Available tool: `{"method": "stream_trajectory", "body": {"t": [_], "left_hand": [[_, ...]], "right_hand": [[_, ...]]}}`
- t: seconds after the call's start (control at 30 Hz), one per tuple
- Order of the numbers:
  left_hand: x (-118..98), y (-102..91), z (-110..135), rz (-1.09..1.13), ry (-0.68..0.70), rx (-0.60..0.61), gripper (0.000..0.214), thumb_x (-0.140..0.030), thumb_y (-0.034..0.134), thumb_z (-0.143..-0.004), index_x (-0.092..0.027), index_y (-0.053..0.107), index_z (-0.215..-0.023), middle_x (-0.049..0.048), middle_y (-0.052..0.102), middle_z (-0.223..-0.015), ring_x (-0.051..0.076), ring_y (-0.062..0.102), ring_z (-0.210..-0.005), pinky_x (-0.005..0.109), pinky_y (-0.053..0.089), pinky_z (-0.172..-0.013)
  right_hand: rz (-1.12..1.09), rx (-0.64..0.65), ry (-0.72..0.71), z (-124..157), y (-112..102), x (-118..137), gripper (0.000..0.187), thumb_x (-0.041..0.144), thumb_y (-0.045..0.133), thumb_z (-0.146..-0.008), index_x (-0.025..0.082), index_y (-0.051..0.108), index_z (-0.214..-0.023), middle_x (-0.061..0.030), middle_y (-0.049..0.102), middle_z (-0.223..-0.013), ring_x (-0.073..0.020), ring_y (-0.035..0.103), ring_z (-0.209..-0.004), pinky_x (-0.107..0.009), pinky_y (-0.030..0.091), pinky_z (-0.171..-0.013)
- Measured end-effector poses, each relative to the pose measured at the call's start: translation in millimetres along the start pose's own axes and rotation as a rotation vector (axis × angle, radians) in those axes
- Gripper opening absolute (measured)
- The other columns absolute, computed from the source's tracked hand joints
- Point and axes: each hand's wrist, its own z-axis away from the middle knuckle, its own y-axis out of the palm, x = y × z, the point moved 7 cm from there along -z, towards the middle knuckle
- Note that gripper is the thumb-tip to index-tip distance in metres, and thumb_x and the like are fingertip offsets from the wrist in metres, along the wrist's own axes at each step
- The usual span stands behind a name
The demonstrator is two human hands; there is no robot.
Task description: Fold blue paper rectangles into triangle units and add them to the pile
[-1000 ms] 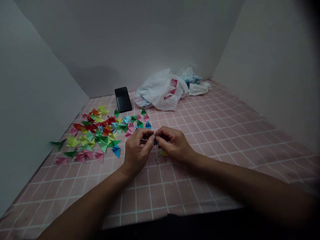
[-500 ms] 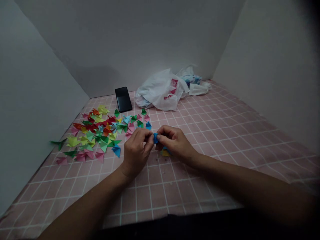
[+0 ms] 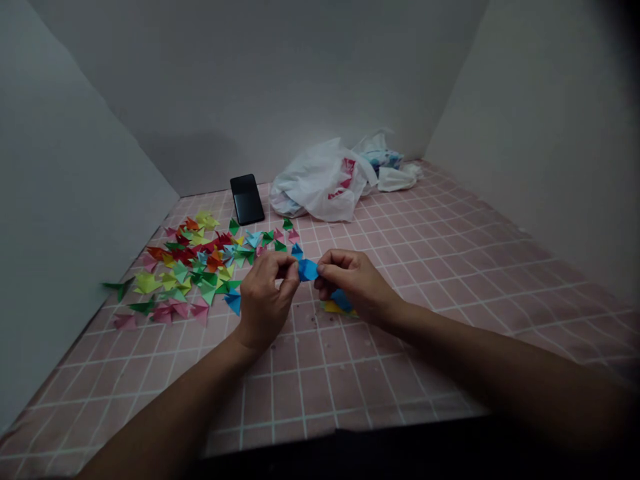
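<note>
**Left hand** (image 3: 265, 300): narrow pinch, thumb and fingertips on the left end of the blue paper piece (image 3: 308, 269).
**Right hand** (image 3: 357, 287): narrow pinch on the right end of the same piece.
**Held piece:** in the air between the hands, just above mid-worktop, spanning the gap between them. Folds too small to read.
**Under right hand:** a blue paper scrap (image 3: 341, 300) lying on a yellow paper scrap (image 3: 334, 307), both partly hidden by the hand.
**Progress:** many folded triangular paper pieces (image 3: 195, 267) in red, green, yellow, pink, orange and blue lie in a loose spread along the left edge of the pink grid worktop (image 3: 400, 347). A few stragglers sit toward the middle, near the hands. The held piece looks unfinished, but hard to confirm from this view.
**Remaining stock:** no stack of fresh paper in view. Contents of the white plastic bag (image 3: 315, 190) are mostly hidden.
**Rest:** black smartphone (image 3: 247, 199) at the back edge, left of centre. Bag and crumpled white wrapping (image 3: 397, 177) toward the back right corner. White panels (image 3: 540, 133) wall the sides.
</note>
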Motion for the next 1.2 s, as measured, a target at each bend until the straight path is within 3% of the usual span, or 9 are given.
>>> {"method": "stream_trajectory", "body": {"t": [0.17,0.23,0.33,0.43,0.63,0.83,1.03,1.2], "left_hand": [[5.0,-1.5,-0.8,0.024,-0.036,-0.009,0.006,-0.013,0.060,-0.091,-0.018,0.061,-0.089,0.0002,0.066,-0.081,0.011,0.063,-0.071,0.023,0.052,-0.066],[4.8,0.5,-1.1,0.008,-0.024,0.014,0.006,-0.013,0.060,-0.091,-0.018,0.061,-0.088,0.0004,0.065,-0.080,0.012,0.063,-0.071,0.023,0.052,-0.066],[4.9,3.2,-1.5,-0.004,-0.021,0.045,0.007,-0.014,0.059,-0.092,-0.018,0.062,-0.087,0.0005,0.064,-0.079,0.012,0.062,-0.069,0.024,0.051,-0.065],[5.1,2.9,-2.4,-0.011,-0.029,0.051,0.007,-0.015,0.059,-0.092,-0.018,0.062,-0.086,0.0000,0.064,-0.077,0.012,0.062,-0.068,0.024,0.051,-0.065],[8.5,2.0,-4.2,0.003,-0.073,0.056,0.008,-0.016,0.059,-0.090,-0.019,0.061,-0.084,-0.0005,0.065,-0.076,0.012,0.062,-0.067,0.025,0.051,-0.064],[19.4,8.1,-0.8,0.198,-0.233,0.091,0.007,-0.020,0.062,-0.089,-0.019,0.063,-0.082,-0.0001,0.065,-0.075,0.013,0.062,-0.065,0.025,0.051,-0.061],[43.2,16.9,8.5,0.599,-0.565,0.047,0.019,-0.037,0.063,-0.093,-0.019,0.064,-0.099,0.0025,0.066,-0.087,0.013,0.066,-0.071,0.026,0.059,-0.063],[40.4,26.8,12.1,0.703,-0.580,0.111,0.031,-0.034,0.077,-0.081,-0.021,0.059,-0.103,0.0043,0.064,-0.101,0.016,0.067,-0.087,0.030,0.061,-0.074]], "right_hand": [[0.031,0.001,0.023,0.3,-0.5,-1.6,0.013,0.027,0.062,-0.074,0.018,0.055,-0.067,0.0013,0.062,-0.060,-0.0097,0.056,-0.049,-0.022,0.044,-0.049],[0.161,-0.022,-0.121,2.4,-1.2,8.9,0.006,0.022,0.061,-0.076,0.019,0.058,-0.079,0.0036,0.059,-0.064,-0.0097,0.055,-0.052,-0.022,0.042,-0.050],[0.416,0.005,-0.442,11.7,6.1,30.0,0.019,0.015,0.058,-0.081,0.021,0.061,-0.099,0.0027,0.060,-0.077,-0.0095,0.054,-0.059,-0.023,0.043,-0.056],[0.643,0.096,-0.618,19.4,16.4,35.6,0.011,0.018,0.060,-0.088,0.019,0.064,-0.098,-0.0020,0.060,-0.090,-0.0114,0.057,-0.070,-0.026,0.047,-0.067],[0.945,0.107,-0.626,15.4,17.6,25.0,0.014,0.016,0.063,-0.090,0.020,0.067,-0.103,-0.0063,0.062,-0.102,-0.0168,0.061,-0.082,-0.031,0.047,-0.075],[0.640,0.081,-0.597,10.1,9.5,27.2,0.015,0.013,0.062,-0.086,0.023,0.074,-0.088,-0.0032,0.067,-0.089,-0.0173,0.063,-0.083,-0.031,0.048,-0.077],[0.042,0.021,-0.203,-3.1,-3.4,10.6,0.008,0.025,0.070,-0.079,0.021,0.072,-0.086,0.0013,0.070,-0.072,-0.0134,0.065,-0.066,-0.028,0.052,-0.067],[-0.213,0.024,-0.140,-6.1,-1.3,6.0,0.014,0.023,0.077,-0.071,0.019,0.070,-0.083,0.0026,0.070,-0.075,-0.0103,0.064,-0.068,-0.026,0.053,-0.071]]}}
